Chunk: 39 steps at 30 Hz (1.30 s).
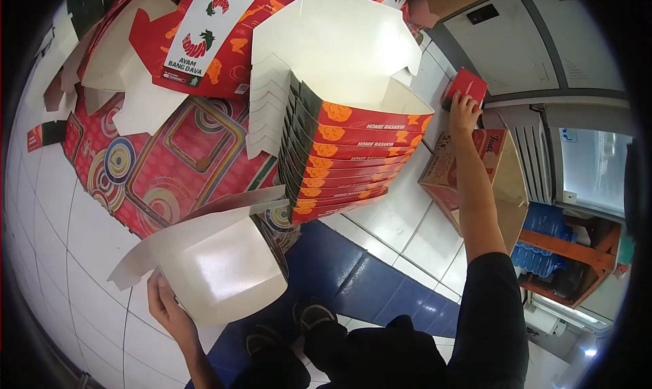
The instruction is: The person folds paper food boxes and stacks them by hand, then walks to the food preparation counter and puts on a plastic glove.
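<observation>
My left hand grips the lower left edge of an open paper food box, its plain white inside facing me and a flap spread to the left. My right hand reaches far out to the right, fingers closed over a small red box-like piece beside the grey cabinets. Between my hands rises a stack of nested red food boxes, fronts printed "HOMIE RASANYA", the top one with its white lid up.
More red printed boxes lie at the back left on a patterned pink cloth. An open cardboard carton stands below my right arm. Grey cabinets line the right, with blue water bottles on a wooden rack. The floor is white and blue tile.
</observation>
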{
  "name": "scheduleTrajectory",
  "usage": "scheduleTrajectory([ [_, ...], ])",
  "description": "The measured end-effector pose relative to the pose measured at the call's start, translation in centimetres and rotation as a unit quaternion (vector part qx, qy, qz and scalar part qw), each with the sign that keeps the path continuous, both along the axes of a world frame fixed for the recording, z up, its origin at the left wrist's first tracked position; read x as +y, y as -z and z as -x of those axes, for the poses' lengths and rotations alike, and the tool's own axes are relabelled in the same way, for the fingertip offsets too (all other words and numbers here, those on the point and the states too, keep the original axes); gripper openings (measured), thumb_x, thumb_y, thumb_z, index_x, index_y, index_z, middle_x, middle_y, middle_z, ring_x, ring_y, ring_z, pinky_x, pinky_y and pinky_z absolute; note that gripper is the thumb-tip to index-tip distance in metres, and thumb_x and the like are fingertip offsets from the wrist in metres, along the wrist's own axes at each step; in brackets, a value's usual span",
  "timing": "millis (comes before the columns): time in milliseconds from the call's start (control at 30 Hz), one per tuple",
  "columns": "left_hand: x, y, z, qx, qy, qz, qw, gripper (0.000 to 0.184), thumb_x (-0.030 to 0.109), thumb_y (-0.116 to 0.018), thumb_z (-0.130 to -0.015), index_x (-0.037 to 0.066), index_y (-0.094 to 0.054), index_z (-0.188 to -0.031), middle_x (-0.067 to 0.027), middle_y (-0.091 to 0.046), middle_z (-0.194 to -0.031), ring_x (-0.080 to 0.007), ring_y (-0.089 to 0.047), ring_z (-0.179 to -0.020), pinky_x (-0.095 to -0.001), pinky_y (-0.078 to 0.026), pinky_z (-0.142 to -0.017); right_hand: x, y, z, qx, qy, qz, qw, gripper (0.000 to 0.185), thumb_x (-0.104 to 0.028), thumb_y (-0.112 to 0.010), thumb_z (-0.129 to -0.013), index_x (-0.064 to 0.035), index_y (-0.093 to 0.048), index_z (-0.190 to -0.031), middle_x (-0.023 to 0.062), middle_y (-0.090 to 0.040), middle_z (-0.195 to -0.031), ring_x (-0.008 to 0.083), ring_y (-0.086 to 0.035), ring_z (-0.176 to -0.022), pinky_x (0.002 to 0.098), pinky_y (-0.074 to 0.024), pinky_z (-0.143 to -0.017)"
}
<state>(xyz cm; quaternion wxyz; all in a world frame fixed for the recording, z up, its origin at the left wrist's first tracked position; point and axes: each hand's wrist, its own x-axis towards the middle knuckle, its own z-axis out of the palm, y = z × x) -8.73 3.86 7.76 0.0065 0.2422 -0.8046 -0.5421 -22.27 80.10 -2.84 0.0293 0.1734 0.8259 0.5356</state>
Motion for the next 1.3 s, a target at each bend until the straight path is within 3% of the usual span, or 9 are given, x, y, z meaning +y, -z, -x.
scheduleTrajectory([
  [133,0.1,-0.3,-0.2,-0.004,0.002,-0.012,1.000,0.036,0.024,-0.048,-0.109,-0.004,-0.066,-0.120,-0.0088,-0.067,-0.110,-0.0140,-0.061,-0.097,-0.0279,-0.048,-0.087,-0.5,0.4,0.2,-0.009,-0.018,-0.009,1.000,0.044,-0.021,-0.051,-0.101,-0.0120,-0.052,-0.144,0.0199,-0.057,-0.130,0.0424,-0.057,-0.120,0.0652,-0.0509,-0.087],
  [267,0.0,-0.3,-0.3,0.007,0.020,0.011,1.000,0.039,0.029,-0.050,-0.109,-0.004,-0.065,-0.123,-0.0081,-0.066,-0.113,-0.0150,-0.062,-0.103,-0.0293,-0.048,-0.093,-2.3,-0.6,0.2,-0.018,0.020,0.109,0.994,0.037,-0.025,-0.052,-0.101,-0.0234,-0.057,-0.138,0.0176,-0.047,-0.142,0.0424,-0.050,-0.130,0.0717,-0.0466,-0.091],
  [333,0.4,-0.2,-0.3,0.009,0.000,-0.005,1.000,0.035,0.023,-0.047,-0.109,-0.004,-0.066,-0.120,-0.0091,-0.067,-0.111,-0.0147,-0.062,-0.096,-0.0291,-0.049,-0.085,-2.9,-1.0,-0.1,-0.043,-0.012,0.129,0.991,0.036,-0.026,-0.053,-0.100,-0.0280,-0.058,-0.136,0.0166,-0.042,-0.149,0.0423,-0.046,-0.134,0.0733,-0.0454,-0.093],
  [400,0.2,-0.1,-0.2,0.013,0.005,-0.004,1.000,0.035,0.023,-0.047,-0.109,-0.004,-0.066,-0.120,-0.0093,-0.067,-0.111,-0.0147,-0.062,-0.097,-0.0291,-0.049,-0.086,-3.4,-1.0,0.1,-0.124,0.025,0.088,0.988,0.042,-0.026,-0.056,-0.099,-0.0378,-0.054,-0.140,0.0119,-0.028,-0.160,0.0432,-0.037,-0.142,0.0772,-0.0418,-0.095],
  [500,0.2,-0.3,-0.1,0.010,0.013,0.004,1.000,0.035,0.023,-0.046,-0.109,-0.004,-0.065,-0.121,-0.0094,-0.067,-0.111,-0.0146,-0.061,-0.098,-0.0290,-0.049,-0.088,-3.1,-1.2,0.4,-0.169,0.042,0.070,0.982,0.051,-0.027,-0.059,-0.098,-0.0386,-0.047,-0.146,0.0078,-0.019,-0.166,0.0448,-0.030,-0.146,0.0795,-0.0399,-0.096],
  [700,0.0,0.3,-0.1,0.007,-0.008,-0.005,1.000,0.035,0.023,-0.047,-0.109,-0.004,-0.065,-0.122,-0.0091,-0.067,-0.110,-0.0138,-0.061,-0.098,-0.0284,-0.049,-0.087,-3.6,-1.5,0.3,-0.093,0.023,0.039,0.995,0.065,-0.028,-0.059,-0.098,-0.0427,-0.033,-0.155,0.0095,-0.016,-0.168,0.0512,-0.031,-0.143,0.0788,-0.0415,-0.095],
  [1067,-1.2,0.8,-0.6,-0.005,-0.013,-0.033,0.999,0.034,0.023,-0.048,-0.109,-0.003,-0.065,-0.122,-0.0079,-0.067,-0.109,-0.0134,-0.064,-0.093,-0.0272,-0.052,-0.080,-2.3,-0.4,0.3,-0.083,0.022,-0.016,0.996,0.069,-0.028,-0.054,-0.099,-0.0392,-0.023,-0.160,0.0214,-0.036,-0.154,0.0509,-0.049,-0.129,0.0721,-0.0488,-0.090],
  [1233,-0.6,-0.2,-0.2,-0.040,-0.016,-0.020,0.999,0.034,0.023,-0.049,-0.108,-0.004,-0.064,-0.122,-0.0079,-0.067,-0.109,-0.0133,-0.063,-0.093,-0.0267,-0.052,-0.075,0.1,-2.2,1.0,0.065,-0.091,-0.057,0.992,0.067,-0.028,-0.057,-0.096,-0.0382,-0.033,-0.157,0.0159,-0.049,-0.145,0.0389,-0.055,-0.123,0.0685,-0.0463,-0.092],
  [1300,-0.6,-0.5,-0.5,-0.044,-0.021,-0.008,0.999,0.034,0.023,-0.049,-0.108,-0.004,-0.064,-0.122,-0.0077,-0.067,-0.108,-0.0131,-0.063,-0.092,-0.0267,-0.051,-0.076,-0.2,-4.7,2.1,0.160,-0.113,0.041,0.980,0.072,-0.024,-0.061,-0.094,-0.0384,-0.033,-0.158,0.0151,-0.052,-0.143,0.0357,-0.056,-0.123,0.0686,-0.0461,-0.093],
])
